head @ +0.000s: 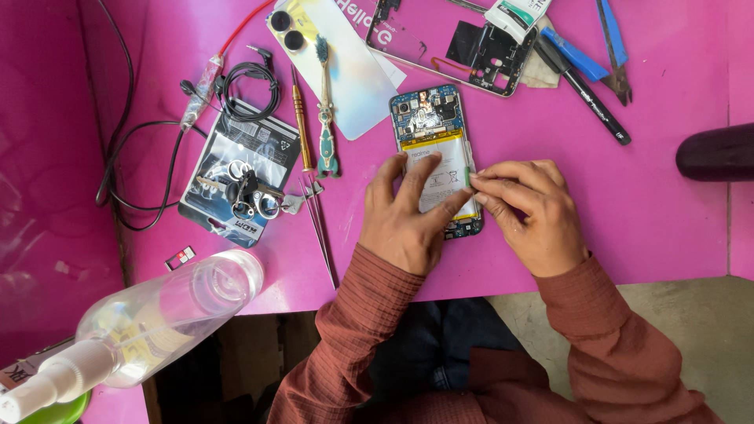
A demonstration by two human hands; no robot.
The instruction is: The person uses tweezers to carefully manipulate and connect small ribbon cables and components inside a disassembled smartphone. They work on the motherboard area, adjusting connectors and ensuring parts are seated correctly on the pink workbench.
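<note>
we see an opened phone (437,149) lying back-up on the pink table (667,212), its battery (440,177) exposed. the left hand (404,216) rests flat on the phone's lower half, fingers spread loosely, thumb pressing the battery, gripping nothing. the right hand (528,212) sits at the phone's right edge, its thumb and forefinger pinched on a small green tab (469,174) beside the battery. left of the phone lie a toothbrush (325,110), a screwdriver (301,118) and tweezers (318,224). above the phone lies a frame (459,43). a spray bottle (149,322) lies well left and below.
</note>
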